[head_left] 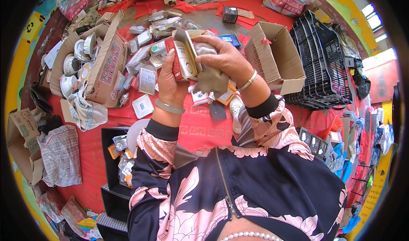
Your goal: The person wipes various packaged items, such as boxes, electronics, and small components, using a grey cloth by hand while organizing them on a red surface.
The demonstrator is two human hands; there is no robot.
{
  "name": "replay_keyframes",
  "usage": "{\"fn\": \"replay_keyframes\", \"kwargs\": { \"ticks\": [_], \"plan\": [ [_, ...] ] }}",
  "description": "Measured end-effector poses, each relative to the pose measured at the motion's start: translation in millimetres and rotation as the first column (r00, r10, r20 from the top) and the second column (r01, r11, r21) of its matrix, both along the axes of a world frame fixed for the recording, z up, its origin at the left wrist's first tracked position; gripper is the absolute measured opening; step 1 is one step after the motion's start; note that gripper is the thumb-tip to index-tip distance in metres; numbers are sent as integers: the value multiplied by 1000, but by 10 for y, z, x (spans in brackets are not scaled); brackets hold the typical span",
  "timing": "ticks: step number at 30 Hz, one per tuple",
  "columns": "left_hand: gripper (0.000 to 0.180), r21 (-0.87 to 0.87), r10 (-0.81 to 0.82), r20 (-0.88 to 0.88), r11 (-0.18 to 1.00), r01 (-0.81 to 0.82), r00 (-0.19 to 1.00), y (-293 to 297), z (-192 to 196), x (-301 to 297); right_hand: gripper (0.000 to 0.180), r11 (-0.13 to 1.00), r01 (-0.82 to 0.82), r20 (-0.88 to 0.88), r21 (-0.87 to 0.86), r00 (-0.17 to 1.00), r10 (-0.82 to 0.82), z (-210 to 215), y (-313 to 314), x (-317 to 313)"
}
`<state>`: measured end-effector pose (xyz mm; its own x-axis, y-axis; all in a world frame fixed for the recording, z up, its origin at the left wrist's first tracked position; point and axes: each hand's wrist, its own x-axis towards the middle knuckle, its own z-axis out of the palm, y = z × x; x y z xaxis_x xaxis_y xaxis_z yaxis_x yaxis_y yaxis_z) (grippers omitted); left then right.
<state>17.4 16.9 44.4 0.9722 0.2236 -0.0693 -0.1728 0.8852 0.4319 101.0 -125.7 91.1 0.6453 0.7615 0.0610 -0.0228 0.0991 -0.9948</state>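
A small red box [179,65] with a round cream-coloured part showing inside it is held up in front of me. My left hand [172,81] is closed around its left side, thumb pointing up. From the right, my right hand [226,58] grips a grey-brown cloth [211,79] that hangs down beneath it. Its fingers also press against a pale flat panel [187,42] at the box's right side; whether this is a lid or a separate piece I cannot tell. Just beyond lie several small packaged items [147,81], and a white square plate [142,106] rests below.
At left stands a cardboard box [106,72] of round white fittings, with a striped cloth [87,111] over its corner. An open carton [277,55] and a black plastic crate [317,62] stand at right. Black trays [113,164] of small packages sit at lower left on red sheeting [208,128].
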Motion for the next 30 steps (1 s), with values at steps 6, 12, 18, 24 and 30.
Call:
{"fn": "replay_keyframes", "kwargs": {
  "ticks": [6, 12, 18, 24, 30],
  "plan": [
    [44, -104, 96, 2, 990, -96, 995, 88, 57, 14, 72, 983, 126, 724, -137, 690, 12, -22, 26, -69],
    [48, -176, 50, 106, 984, -31, 993, 32, 97, -44, 74, 963, 227, 841, -146, 540, 1, -45, 86, -149],
    [43, -154, 62, 111, 987, -44, 992, 8, 141, -40, 65, 981, 172, 802, -91, 596, -30, -47, 80, -126],
    [30, 63, 124, 54, 990, -127, 991, 75, 73, -48, 87, 979, 162, 806, -126, 592, 6, 39, 77, -167],
    [28, 178, 108, 67, 977, -118, 992, 2, 62, -47, 98, 968, 147, 819, -202, 568, 85, 93, -27, -121]
  ]
}}
